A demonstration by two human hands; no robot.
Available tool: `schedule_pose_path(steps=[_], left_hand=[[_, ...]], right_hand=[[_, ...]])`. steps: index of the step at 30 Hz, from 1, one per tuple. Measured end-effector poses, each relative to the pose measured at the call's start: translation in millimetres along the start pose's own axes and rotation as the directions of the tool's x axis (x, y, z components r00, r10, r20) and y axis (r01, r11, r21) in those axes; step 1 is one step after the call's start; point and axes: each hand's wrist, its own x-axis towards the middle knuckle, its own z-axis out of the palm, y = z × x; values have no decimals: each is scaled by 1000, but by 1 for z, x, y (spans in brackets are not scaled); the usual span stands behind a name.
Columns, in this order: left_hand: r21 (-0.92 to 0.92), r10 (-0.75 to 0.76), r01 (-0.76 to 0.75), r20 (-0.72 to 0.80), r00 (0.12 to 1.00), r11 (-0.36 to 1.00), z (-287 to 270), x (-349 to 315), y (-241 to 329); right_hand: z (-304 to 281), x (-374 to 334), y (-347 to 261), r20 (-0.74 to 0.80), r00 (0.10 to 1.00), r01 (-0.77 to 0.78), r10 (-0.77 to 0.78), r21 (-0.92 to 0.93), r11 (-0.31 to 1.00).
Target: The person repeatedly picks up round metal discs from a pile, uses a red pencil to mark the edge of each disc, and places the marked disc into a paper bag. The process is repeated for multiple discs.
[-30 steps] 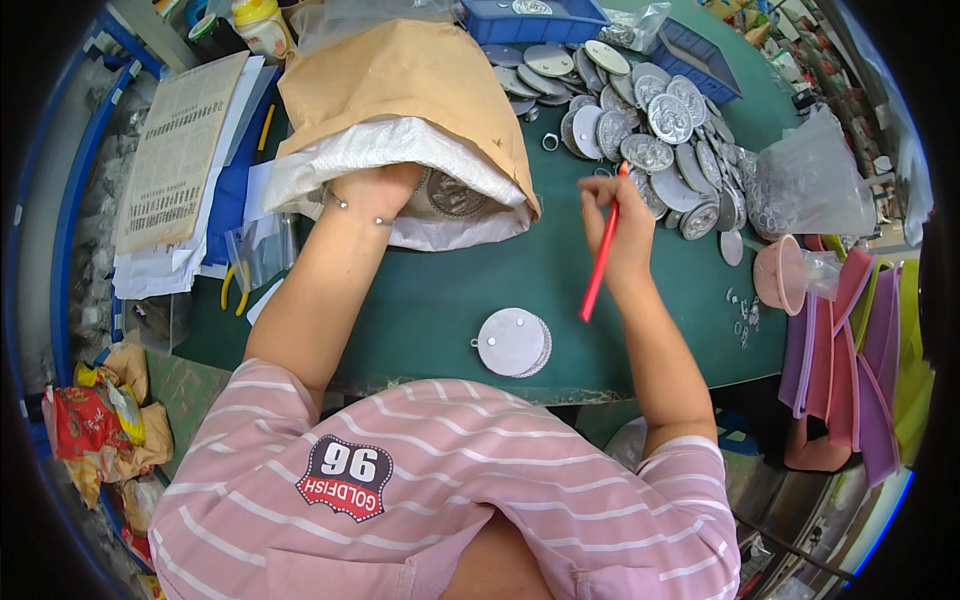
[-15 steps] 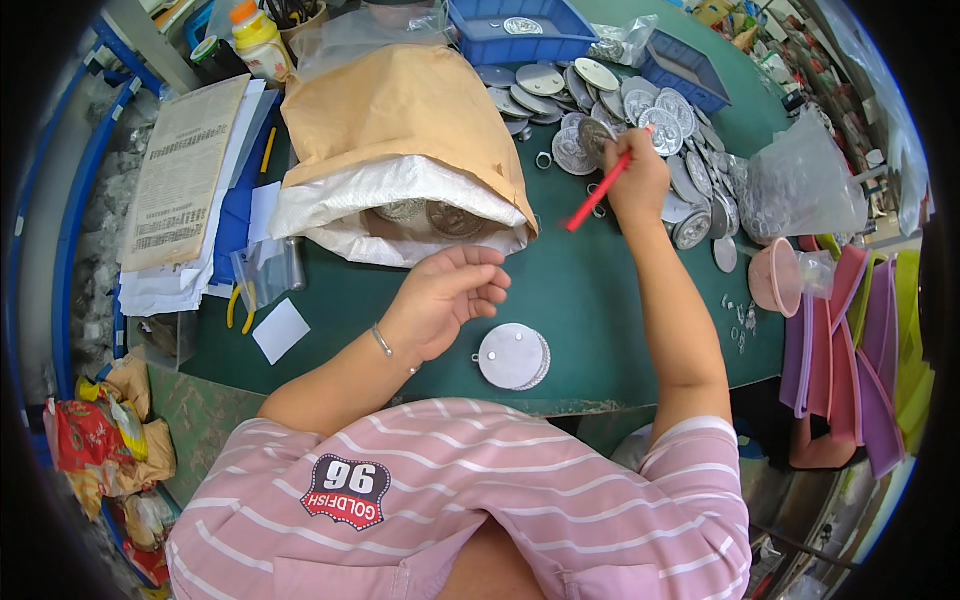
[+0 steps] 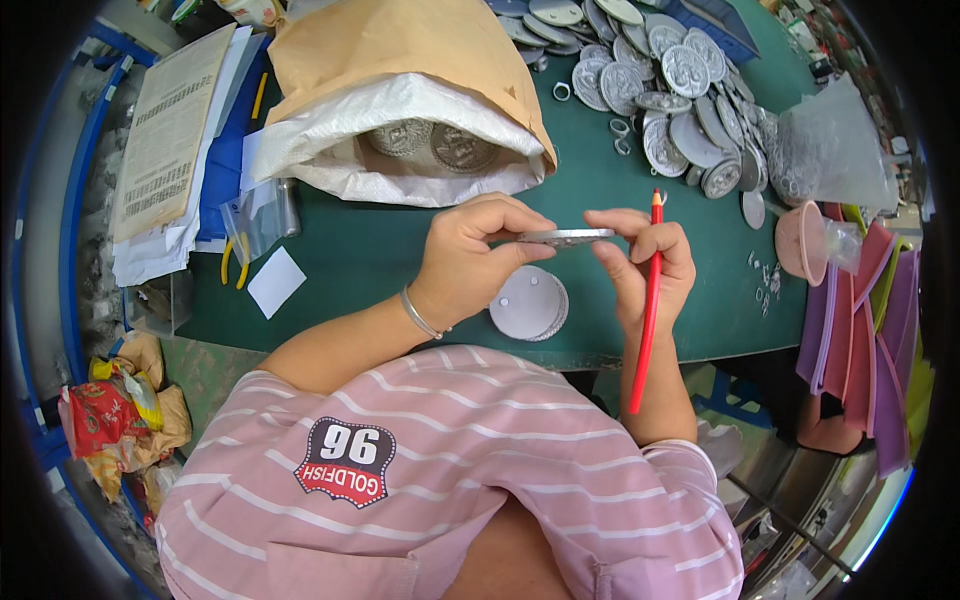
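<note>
A round silver medallion (image 3: 566, 237) is held nearly edge-on between both hands, above the green table. My left hand (image 3: 478, 250) pinches its left edge with thumb and fingers. At its right edge, the thumb and fingertips of my right hand (image 3: 645, 262) grip it too. A red pencil (image 3: 650, 310) is tucked across that same hand, its point upward. Just below the medallion, a short stack of discs (image 3: 528, 303) lies on the table, the top one showing a plain face with two small studs. More medallions (image 3: 463, 148) show inside the mouth of a brown paper sack (image 3: 400, 50) with white lining.
A heap of silver medallions (image 3: 690, 100) covers the back right, beside a clear plastic bag (image 3: 835, 150) and a pink cup (image 3: 801, 243). Loose rings (image 3: 620, 135) lie before the heap. At left are stacked papers (image 3: 170, 150), yellow-handled pliers (image 3: 235, 262) and a white card (image 3: 276, 283).
My right hand has brought a medallion from the heap toward me, keeping the red pencil. My left hand, open before, has moved up and taken the medallion's other edge.
</note>
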Motion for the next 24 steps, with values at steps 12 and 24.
schedule_pose_path(steps=[12,24], left_hand=[[410,183,-189,54,982,892,-5,-2,9],[566,159,-136,8,987,813,-16,-15,-11]], right_hand=[[14,-1,6,83,991,113,-106,-88,990],[25,-19,8,-59,998,-34,22,-204,978]])
